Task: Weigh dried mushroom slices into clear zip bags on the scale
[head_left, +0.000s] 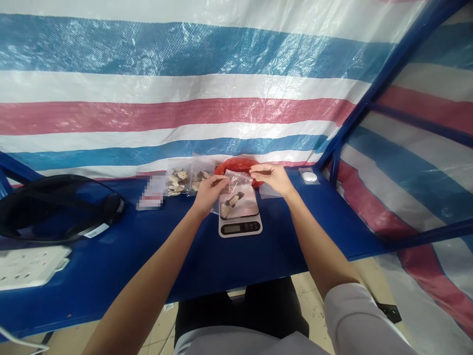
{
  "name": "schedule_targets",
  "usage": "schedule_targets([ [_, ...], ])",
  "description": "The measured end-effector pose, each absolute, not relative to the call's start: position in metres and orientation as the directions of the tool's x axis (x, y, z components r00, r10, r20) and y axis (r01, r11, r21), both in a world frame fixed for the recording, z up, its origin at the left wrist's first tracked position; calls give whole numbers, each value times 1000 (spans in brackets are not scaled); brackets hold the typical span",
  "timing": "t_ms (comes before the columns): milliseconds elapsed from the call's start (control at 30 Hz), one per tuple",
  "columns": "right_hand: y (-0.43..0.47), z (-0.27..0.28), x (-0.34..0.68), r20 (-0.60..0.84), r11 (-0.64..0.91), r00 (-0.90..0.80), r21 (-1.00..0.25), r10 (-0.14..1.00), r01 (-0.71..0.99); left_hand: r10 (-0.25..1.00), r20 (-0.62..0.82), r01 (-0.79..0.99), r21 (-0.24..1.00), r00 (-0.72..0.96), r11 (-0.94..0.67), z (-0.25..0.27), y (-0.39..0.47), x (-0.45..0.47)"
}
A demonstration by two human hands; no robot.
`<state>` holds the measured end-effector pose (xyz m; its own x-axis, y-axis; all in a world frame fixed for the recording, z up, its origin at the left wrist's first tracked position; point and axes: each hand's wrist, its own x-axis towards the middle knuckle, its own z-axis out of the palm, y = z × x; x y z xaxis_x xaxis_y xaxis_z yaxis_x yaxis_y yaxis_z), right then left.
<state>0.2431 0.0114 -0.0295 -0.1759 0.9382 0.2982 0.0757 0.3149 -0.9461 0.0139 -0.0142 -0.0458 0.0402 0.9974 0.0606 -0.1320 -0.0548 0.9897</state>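
Note:
My left hand (211, 194) pinches the upper left corner of a clear zip bag (238, 180). At its upper right corner the fingers of my right hand (272, 177) are closed together on the edge. Inside the bag lie a few pale pieces with dark edges (233, 199), perhaps dried mushroom. The bag is over the plate of a white kitchen scale (240, 228); whether it rests there fully I cannot tell. The scale's display shows no readable number. Behind the bag and hands sits a crumpled red plastic bag (236, 164), partly hidden.
Two filled clear bags, one of them (177, 181) beside a blurred packet (152, 191), stand left of the scale. A flat clear bag (270, 191) and white round object (309, 177) lie right. Black headgear (99, 212) and a power strip (33, 266) occupy the blue table's left.

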Motion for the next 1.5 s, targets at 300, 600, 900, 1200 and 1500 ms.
schedule_targets([
  [300, 9, -63, 221, 118, 104, -137, -989, 984, -109, 997, 15, -358, 933, -73, -40, -53, -36, 29],
  [600, 7, -76, 212, 97, 77, -79, -972, 992, -221, 990, 97, -354, 927, -99, -127, -59, -15, 30],
  [900, 7, -82, 212, 61, 45, -69, -977, 996, -209, 980, 140, -301, 937, -142, -177, -69, -3, 31],
  [1200, 6, -86, 207, 49, 39, -49, -980, 998, -195, 943, 273, -150, 941, -191, -303, -79, 0, 20],
  [1500, 3, -85, 211, 75, 67, -38, -978, 996, -195, 957, 231, -203, 943, -176, -265, -84, -6, 22],
])
